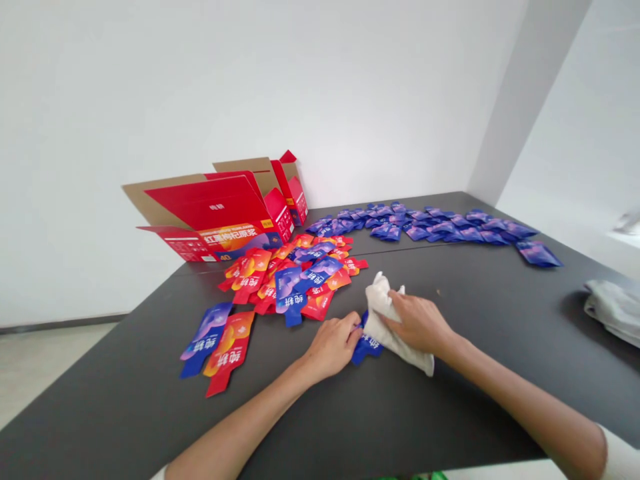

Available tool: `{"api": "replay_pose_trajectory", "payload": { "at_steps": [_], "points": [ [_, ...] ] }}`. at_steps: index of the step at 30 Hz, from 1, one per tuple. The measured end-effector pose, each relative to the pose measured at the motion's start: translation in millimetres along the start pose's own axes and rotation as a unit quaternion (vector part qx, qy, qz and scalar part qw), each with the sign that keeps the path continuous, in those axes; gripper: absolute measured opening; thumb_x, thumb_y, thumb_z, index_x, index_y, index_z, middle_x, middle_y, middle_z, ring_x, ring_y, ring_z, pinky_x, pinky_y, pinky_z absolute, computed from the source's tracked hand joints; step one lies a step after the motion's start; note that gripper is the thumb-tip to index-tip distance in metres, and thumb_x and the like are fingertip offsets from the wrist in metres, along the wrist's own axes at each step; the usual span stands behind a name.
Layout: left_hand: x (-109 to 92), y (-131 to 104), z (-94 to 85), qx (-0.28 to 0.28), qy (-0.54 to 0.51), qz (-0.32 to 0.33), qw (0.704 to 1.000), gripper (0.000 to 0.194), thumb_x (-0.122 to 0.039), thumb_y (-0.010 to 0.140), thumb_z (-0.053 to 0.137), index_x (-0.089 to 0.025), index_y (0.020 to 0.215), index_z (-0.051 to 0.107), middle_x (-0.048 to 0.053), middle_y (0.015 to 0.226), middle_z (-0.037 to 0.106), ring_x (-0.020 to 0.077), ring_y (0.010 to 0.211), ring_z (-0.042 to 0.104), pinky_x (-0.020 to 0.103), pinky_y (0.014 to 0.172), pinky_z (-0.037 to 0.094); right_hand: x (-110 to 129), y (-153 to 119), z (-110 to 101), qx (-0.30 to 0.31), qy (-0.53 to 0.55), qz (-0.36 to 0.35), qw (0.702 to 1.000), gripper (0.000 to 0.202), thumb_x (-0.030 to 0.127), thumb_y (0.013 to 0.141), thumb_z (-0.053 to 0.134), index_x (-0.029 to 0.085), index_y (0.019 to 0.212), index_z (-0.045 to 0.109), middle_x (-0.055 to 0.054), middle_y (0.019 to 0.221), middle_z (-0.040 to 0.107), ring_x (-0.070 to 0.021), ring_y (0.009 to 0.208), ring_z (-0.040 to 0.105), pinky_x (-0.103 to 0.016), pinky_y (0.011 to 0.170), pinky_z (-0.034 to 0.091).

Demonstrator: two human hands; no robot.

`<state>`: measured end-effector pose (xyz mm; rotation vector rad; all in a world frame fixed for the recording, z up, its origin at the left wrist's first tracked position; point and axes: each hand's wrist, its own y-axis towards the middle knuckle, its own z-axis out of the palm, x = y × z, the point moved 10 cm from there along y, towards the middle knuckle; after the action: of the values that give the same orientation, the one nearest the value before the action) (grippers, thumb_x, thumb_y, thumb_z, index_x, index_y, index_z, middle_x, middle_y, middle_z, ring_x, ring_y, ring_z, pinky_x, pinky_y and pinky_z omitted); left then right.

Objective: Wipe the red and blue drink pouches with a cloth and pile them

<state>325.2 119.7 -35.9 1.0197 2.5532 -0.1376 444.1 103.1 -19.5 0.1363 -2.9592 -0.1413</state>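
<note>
A blue pouch with white lettering lies on the dark table, partly covered. My left hand has its fingers closed on the pouch's left edge. In my right hand is a bunched white cloth, pressed over the pouch's upper right part. To the left of my hands are a blue pouch and a red-orange pouch, side by side. Just behind them spreads a pile of red and blue pouches.
Two open red cartons stand at the back left, flaps up. Many blue pouches lie in overlapping rows along the table's back right. A grey cloth rests at the right edge. White walls rise behind the table.
</note>
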Motion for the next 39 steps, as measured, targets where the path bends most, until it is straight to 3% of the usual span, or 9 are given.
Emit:
{"api": "replay_pose_trajectory", "payload": {
  "at_steps": [3,7,8,13,18,23,28,34,39],
  "points": [
    [-1.8,1.2,0.4,0.002,0.001,0.008,1.0,0.017,-0.023,0.089,0.035,-0.021,0.095,0.05,0.003,0.083,0.063,0.0173,0.077,0.06,0.025,0.066,0.037,19.9,-2.5,3.6,0.016,0.022,-0.071,0.997,0.036,0.044,0.086,0.038,0.018,0.11,0.045,-0.01,0.099,0.062,-0.0229,0.087,0.06,-0.028,0.07,0.038],
    [-6.9,1.9,1.5,0.011,0.019,0.024,0.999,0.017,-0.028,0.09,0.034,-0.021,0.09,0.049,0.001,0.078,0.062,0.0165,0.075,0.059,0.024,0.063,0.036,-11.5,4.2,5.4,0.045,-0.016,0.063,0.997,0.042,0.047,0.089,0.028,0.015,0.108,0.048,-0.013,0.094,0.063,-0.0247,0.085,0.061,-0.03,0.069,0.039],
    [-7.8,1.9,1.8,0.011,0.023,0.027,0.999,0.018,-0.03,0.091,0.033,-0.021,0.089,0.049,0.0,0.077,0.062,0.0165,0.075,0.059,0.024,0.063,0.036,-13.6,5.3,5.0,0.048,-0.021,0.068,0.996,0.042,0.047,0.089,0.028,0.015,0.107,0.048,-0.013,0.093,0.063,-0.0247,0.084,0.061,-0.03,0.069,0.039],
    [-8.3,1.6,4.5,0.008,0.028,0.041,0.999,0.014,-0.021,0.088,0.036,-0.021,0.097,0.047,0.002,0.086,0.064,0.0178,0.08,0.06,0.025,0.067,0.038,19.1,6.5,1.9,0.028,-0.006,-0.062,0.998,0.032,0.041,0.084,0.038,0.019,0.107,0.046,-0.01,0.096,0.063,-0.0241,0.084,0.061,-0.03,0.069,0.04],
    [-7.2,2.1,6.2,0.008,0.05,0.038,0.998,0.018,-0.031,0.092,0.031,-0.021,0.09,0.047,0.001,0.079,0.062,0.0175,0.076,0.06,0.025,0.065,0.038,-7.4,13.5,-3.3,0.02,-0.04,0.066,0.997,0.032,0.039,0.084,0.037,0.015,0.104,0.047,-0.013,0.092,0.063,-0.0263,0.085,0.061,-0.032,0.069,0.04],
    [-7.4,1.6,7.0,0.005,0.048,0.043,0.998,0.016,-0.027,0.091,0.033,-0.022,0.098,0.047,0.002,0.087,0.064,0.0181,0.082,0.06,0.026,0.068,0.039,17.8,8.3,-0.1,0.038,-0.019,-0.017,0.999,0.03,0.036,0.083,0.041,0.016,0.104,0.046,-0.011,0.091,0.062,-0.0239,0.083,0.061,-0.029,0.068,0.04],
    [-5.4,2.3,7.2,0.01,0.059,0.026,0.998,0.02,-0.032,0.092,0.031,-0.021,0.093,0.047,0.001,0.081,0.063,0.0184,0.078,0.061,0.026,0.065,0.038,-4.3,8.4,-3.6,0.025,-0.044,0.086,0.995,0.028,0.033,0.083,0.038,0.015,0.102,0.046,-0.013,0.09,0.063,-0.0269,0.084,0.061,-0.032,0.068,0.041],
    [-6.0,2.0,8.0,0.012,0.052,0.026,0.998,0.018,-0.022,0.088,0.035,-0.021,0.101,0.047,0.002,0.088,0.064,0.0191,0.083,0.061,0.026,0.068,0.038,20.6,2.7,2.0,0.032,-0.015,0.0,0.999,0.029,0.034,0.083,0.04,0.017,0.106,0.045,-0.011,0.09,0.063,-0.0243,0.082,0.062,-0.029,0.068,0.04],
    [-3.2,2.7,7.6,0.01,0.065,0.009,0.998,0.022,-0.032,0.091,0.032,-0.02,0.095,0.049,0.003,0.083,0.064,0.0195,0.08,0.061,0.026,0.066,0.039,0.8,4.2,-2.0,0.022,-0.043,0.081,0.996,0.029,0.035,0.084,0.039,0.015,0.104,0.045,-0.014,0.091,0.063,-0.0253,0.084,0.061,-0.03,0.069,0.04]
  ]
}}
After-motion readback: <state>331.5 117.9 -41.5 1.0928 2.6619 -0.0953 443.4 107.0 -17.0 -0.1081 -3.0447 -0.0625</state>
